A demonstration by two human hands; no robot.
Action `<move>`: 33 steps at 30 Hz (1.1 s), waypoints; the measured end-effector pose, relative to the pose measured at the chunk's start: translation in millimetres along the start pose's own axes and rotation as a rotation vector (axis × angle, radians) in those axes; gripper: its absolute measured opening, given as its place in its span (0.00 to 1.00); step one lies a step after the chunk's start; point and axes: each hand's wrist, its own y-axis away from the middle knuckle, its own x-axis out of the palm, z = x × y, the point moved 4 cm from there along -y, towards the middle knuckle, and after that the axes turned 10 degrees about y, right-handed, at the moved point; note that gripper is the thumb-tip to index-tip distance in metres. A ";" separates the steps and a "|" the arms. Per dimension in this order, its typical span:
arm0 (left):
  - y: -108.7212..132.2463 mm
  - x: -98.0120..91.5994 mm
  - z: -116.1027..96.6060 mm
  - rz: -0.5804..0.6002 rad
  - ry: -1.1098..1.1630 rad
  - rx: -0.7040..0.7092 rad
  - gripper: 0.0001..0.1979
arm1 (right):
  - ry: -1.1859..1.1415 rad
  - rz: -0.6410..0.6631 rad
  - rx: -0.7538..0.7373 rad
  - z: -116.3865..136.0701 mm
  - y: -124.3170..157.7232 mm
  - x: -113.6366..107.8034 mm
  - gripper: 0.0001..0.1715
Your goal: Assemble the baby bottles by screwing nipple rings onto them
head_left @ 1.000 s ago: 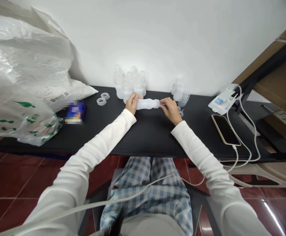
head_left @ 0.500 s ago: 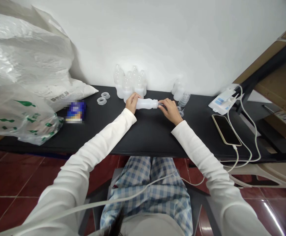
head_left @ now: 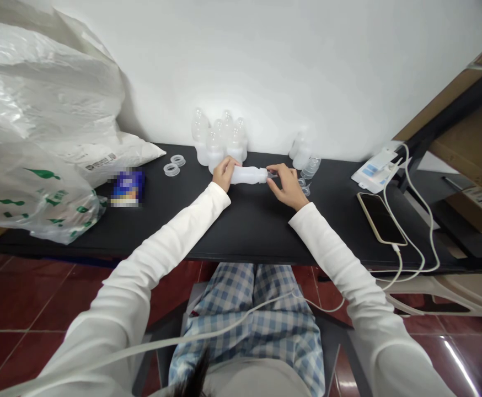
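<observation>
A translucent white bottle point(head_left: 247, 175) lies sideways just above the black table point(head_left: 249, 220), held between both hands. My left hand point(head_left: 223, 172) is wrapped round its base end. My right hand point(head_left: 284, 184) pinches a small clear part at the bottle's neck, too small to name. Behind the bottle, against the wall, stands a cluster of several upright capped bottles point(head_left: 220, 139). Right of my right hand sit more clear bottle parts point(head_left: 306, 160) and small clear pieces point(head_left: 304, 186).
Two clear rings point(head_left: 173, 165) lie left of the bottles, near a blue packet point(head_left: 127, 187). Large plastic bags point(head_left: 34, 138) fill the table's left end. A phone point(head_left: 380, 218) on a white cable and a white box point(head_left: 374, 170) sit at the right, beside a shelf.
My right hand's fingers have shifted slightly at the bottle's neck, lifting a little. The bottle and my left hand stay in nearly the same place.
</observation>
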 end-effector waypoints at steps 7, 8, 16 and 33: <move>-2.1 0.2 5.2 -0.009 0.074 -0.038 0.32 | 0.024 0.009 -0.019 2.2 -0.5 -1.6 0.17; -2.2 0.2 5.5 -0.006 0.080 -0.037 0.32 | 0.030 0.010 -0.017 2.0 -0.6 -1.2 0.16; 2.0 3.6 -2.9 0.058 0.039 -0.011 0.33 | 0.004 0.014 0.014 -2.8 0.7 3.6 0.20; 0.6 2.7 0.0 0.040 -0.011 -0.034 0.36 | 0.037 0.044 0.045 -4.8 -0.2 6.2 0.28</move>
